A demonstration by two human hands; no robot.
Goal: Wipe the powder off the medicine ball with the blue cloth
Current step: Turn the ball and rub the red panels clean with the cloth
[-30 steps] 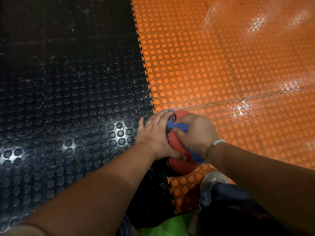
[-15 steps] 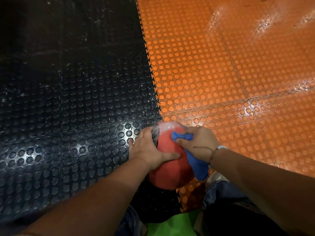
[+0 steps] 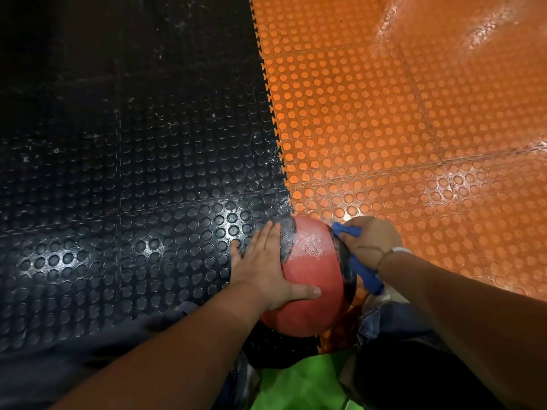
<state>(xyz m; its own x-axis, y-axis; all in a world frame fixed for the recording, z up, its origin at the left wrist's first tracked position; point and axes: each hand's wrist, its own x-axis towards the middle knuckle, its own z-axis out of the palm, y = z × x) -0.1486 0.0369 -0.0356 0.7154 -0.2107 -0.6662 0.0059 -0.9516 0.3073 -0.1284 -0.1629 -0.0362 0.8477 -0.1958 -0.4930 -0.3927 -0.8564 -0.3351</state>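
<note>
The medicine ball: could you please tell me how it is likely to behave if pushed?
It would probably roll: the medicine ball is round, and the left hand lies flat against its side, seemingly steadying it. The white powder on top may make that patch slippery. The studded floor might slow it slightly.

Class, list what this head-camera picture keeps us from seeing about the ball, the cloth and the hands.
All in the head view:
- medicine ball: its underside and far side, hidden by its own curve; powder there unknown.
- blue cloth: mostly covered by the right hand; its size is unclear.
- right hand's fingers: tucked behind its own back.
- ball's left flank: covered by the left hand.
</note>
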